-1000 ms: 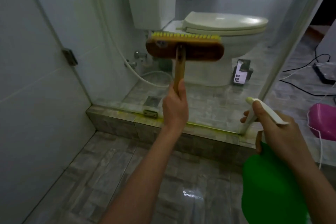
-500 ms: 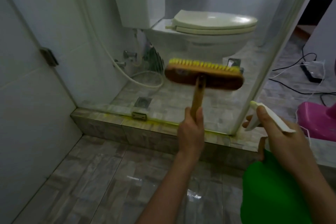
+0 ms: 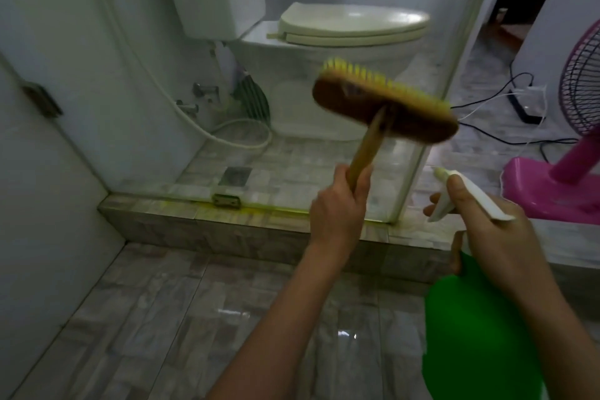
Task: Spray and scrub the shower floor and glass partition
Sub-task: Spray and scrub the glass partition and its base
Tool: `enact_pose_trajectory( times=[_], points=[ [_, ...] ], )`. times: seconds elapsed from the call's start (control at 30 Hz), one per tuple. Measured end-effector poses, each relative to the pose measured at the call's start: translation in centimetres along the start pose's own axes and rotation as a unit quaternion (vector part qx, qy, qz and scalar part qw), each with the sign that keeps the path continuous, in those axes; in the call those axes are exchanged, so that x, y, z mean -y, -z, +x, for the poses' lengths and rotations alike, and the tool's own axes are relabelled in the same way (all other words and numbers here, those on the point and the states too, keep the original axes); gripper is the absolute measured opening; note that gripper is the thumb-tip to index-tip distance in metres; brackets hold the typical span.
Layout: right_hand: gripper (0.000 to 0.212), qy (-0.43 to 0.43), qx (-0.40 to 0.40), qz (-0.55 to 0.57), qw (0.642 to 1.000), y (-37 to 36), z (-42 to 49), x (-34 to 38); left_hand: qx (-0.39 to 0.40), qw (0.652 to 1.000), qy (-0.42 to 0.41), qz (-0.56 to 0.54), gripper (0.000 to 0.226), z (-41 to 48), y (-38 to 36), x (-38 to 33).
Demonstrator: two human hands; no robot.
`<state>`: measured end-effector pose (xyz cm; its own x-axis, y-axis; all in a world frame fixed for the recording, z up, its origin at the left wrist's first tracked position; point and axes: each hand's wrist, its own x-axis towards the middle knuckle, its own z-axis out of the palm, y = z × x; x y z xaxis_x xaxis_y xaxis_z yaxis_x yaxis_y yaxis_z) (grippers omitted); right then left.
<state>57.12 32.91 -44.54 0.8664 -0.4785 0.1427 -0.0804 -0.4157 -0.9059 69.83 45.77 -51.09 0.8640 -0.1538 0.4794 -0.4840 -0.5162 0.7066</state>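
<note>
Brush point(image 3: 384, 107) with a brown wooden back and yellow bristles is held up at the centre of the frame, tilted down to the right and blurred. Its bristles are turned away from the camera, toward the glass partition point(image 3: 292, 166), and whether they touch the pane cannot be told. The wooden handle point(image 3: 365, 149) is clamped in the grip of the left hand point(image 3: 337, 209), with the fingers curled round its lower end. At the lower right, the grip of the right hand point(image 3: 487, 234) is closed round the neck of a green spray bottle point(image 3: 470, 334), and one finger is laid over the white spray head point(image 3: 467, 198) (the nozzle is pointed to the upper left, toward the partition's right edge). The partition is set on a raised tiled step point(image 3: 211, 230) that runs across the middle of the frame. Below the step, the lower left is filled by the wet, grey-tiled floor point(image 3: 156, 318). Behind the glass a toilet point(image 3: 354, 26) and a coiled hose point(image 3: 242, 138) are seen, and a pink fan point(image 3: 552, 182) is stood at the right edge.
</note>
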Motion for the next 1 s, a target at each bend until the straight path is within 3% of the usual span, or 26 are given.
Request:
enact_pose_trajectory(
  times=[0.13,0.3,0.57,0.67,0.8,0.87,1.0],
  points=[
    [0.055,0.019,0.009,-0.003,1.000,-0.6,0.0,0.6,-0.069,0.996,0.005,-0.060,0.050,1.3,0.5,1.2],
    [0.053,0.028,0.022,0.003,0.999,-2.3,0.5,2.1,-0.005,0.992,0.126,0.006,0.052,-5.2,1.8,7.3],
    [0.052,0.081,-0.018,0.014,0.996,-3.3,2.7,6.8,-0.173,0.977,0.009,-0.126,0.045,9.3,8.8,-2.6],
    [0.053,0.096,-0.042,0.005,0.995,-3.0,3.0,8.2,-0.156,0.982,0.048,-0.100,0.044,6.2,7.8,0.5],
    [0.054,0.105,-0.082,0.015,0.991,-2.3,2.9,10.1,-0.129,0.983,0.122,-0.042,0.061,0.0,7.4,6.8],
    [0.052,0.114,-0.103,0.022,0.988,-2.1,2.9,11.6,-0.120,0.981,0.149,-0.031,0.058,-0.2,8.6,8.0],
    [0.050,0.153,-0.118,0.018,0.981,-2.8,3.4,15.4,-0.094,0.987,0.129,0.006,0.043,0.3,10.8,7.9]
  ],
)
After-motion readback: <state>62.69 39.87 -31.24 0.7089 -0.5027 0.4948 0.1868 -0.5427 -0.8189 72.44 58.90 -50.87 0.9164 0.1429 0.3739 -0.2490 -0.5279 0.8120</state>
